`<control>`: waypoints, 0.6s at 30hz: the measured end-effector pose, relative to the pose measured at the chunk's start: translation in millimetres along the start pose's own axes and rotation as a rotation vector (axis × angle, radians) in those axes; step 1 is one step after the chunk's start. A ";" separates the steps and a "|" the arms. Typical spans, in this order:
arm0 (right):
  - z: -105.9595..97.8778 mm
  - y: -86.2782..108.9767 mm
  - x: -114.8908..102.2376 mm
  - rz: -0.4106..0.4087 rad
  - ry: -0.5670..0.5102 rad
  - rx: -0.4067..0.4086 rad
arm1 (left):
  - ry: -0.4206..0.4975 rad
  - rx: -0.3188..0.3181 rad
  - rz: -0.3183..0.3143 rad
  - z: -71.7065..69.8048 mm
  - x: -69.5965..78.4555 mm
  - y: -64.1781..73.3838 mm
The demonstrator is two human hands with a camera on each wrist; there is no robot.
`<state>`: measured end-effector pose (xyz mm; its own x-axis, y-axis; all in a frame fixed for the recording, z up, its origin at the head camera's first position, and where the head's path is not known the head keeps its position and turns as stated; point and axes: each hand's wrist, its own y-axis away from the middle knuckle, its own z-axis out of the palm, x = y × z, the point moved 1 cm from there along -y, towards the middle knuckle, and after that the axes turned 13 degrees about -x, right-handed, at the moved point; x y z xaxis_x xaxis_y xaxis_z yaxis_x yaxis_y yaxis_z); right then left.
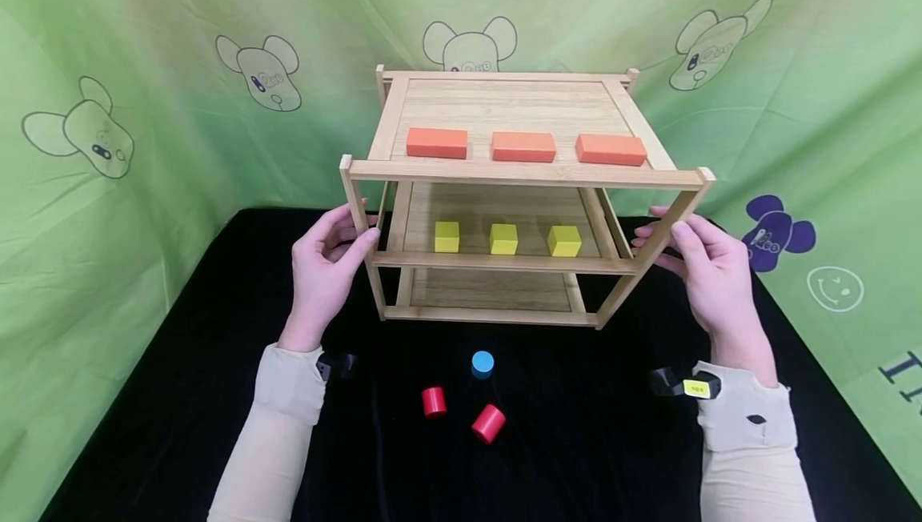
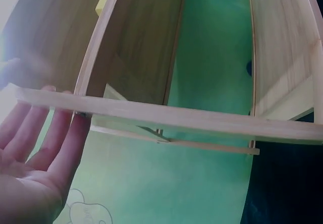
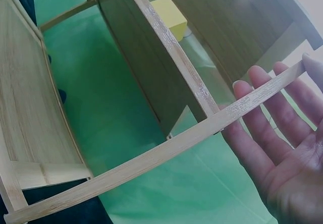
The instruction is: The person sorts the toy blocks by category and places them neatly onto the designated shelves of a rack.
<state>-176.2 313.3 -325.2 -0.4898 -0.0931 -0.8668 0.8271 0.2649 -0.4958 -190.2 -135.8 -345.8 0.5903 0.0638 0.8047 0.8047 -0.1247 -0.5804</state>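
Note:
A three-tier wooden shelf (image 1: 504, 262) stands on the black cloth. My left hand (image 1: 327, 254) holds its left front post (image 2: 202, 117), thumb in front and fingers behind, near the middle tier. The right front post (image 3: 151, 156) is held the same way by my right hand (image 1: 709, 266), thumb against the wood. On the top tier lie three orange-red blocks, left (image 1: 437, 143), centre (image 1: 523, 147) and right (image 1: 611, 150). Three yellow cubes, left (image 1: 446, 237), centre (image 1: 503, 239) and right (image 1: 564, 241), sit in a row on the middle tier.
In front of the shelf, a blue cylinder (image 1: 483, 364) stands on the black cloth (image 1: 576, 458). Nearer lie two red cylinders, one on the left (image 1: 434, 402) and one on the right (image 1: 489, 423). A green printed curtain (image 1: 180, 130) hangs behind and at both sides.

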 end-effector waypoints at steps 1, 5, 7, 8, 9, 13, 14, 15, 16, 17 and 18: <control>0.1 0.2 0.0 0.001 0.001 0.002 | 0.014 -0.007 -0.001 -0.4 -0.6 -0.2; 0.1 0.8 -0.2 0.000 0.001 0.005 | 0.074 -0.034 0.002 -2.3 -9.4 -2.7; 0.3 0.8 -0.5 -0.003 -0.005 0.003 | 0.094 -0.043 0.002 -1.7 -10.4 -4.3; 0.4 0.7 -0.7 -0.004 -0.007 0.003 | 0.096 -0.046 0.000 -1.4 -10.5 -5.1; 0.5 0.6 -0.8 -0.005 -0.008 0.002 | 0.097 -0.050 -0.002 -1.2 -10.6 -5.7; 1.2 0.5 -2.5 0.002 0.005 0.002 | 0.104 -0.046 -0.006 -0.8 -10.5 -6.6; 1.3 0.7 -3.2 0.007 0.017 0.004 | 0.113 -0.044 -0.006 -0.7 -10.4 -6.5; 1.3 1.0 -4.0 0.015 0.032 0.008 | 0.124 -0.042 -0.006 -0.5 -10.4 -6.4; 1.2 1.2 -4.8 0.022 0.050 0.014 | 0.134 -0.040 -0.006 -0.3 -10.4 -6.3; 1.1 1.6 -5.9 0.029 0.064 0.020 | 0.143 -0.038 -0.006 -0.2 -10.5 -6.1; 1.0 2.0 -6.9 0.035 0.077 0.027 | 0.152 -0.035 -0.007 0.1 -10.6 -6.0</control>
<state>-170.9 313.5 -320.2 -0.4794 -0.0100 -0.8775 0.8507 0.2403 -0.4675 -201.3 -135.7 -350.8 0.5664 -0.0853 0.8197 0.8043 -0.1595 -0.5724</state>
